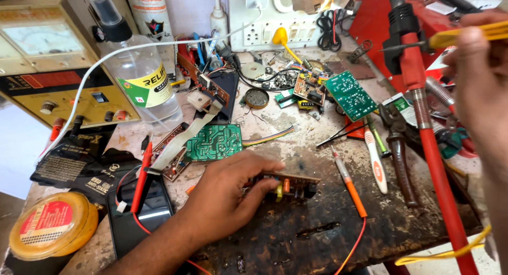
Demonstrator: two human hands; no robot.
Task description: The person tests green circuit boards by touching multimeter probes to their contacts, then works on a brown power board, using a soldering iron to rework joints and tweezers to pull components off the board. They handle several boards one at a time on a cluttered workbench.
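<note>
Gripping a small brown circuit board (288, 184) on its edge against the scorched table (328, 232), the left hand (227, 193) is closing its fingers around the component side, while the right hand (479, 79) is pinching a yellow-handled tool (465, 36) up at the right. Nothing is touching the board yet; an orange test probe (350, 186) is lying just beside it, and a green circuit board (214, 141) is resting behind.

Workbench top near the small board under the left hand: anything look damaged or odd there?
Yes. The workbench surface is blackened and gouged around the small circuit board that the left hand holds on edge. An orange probe lies loose beside it. The right hand holds a yellow tool above.
</note>
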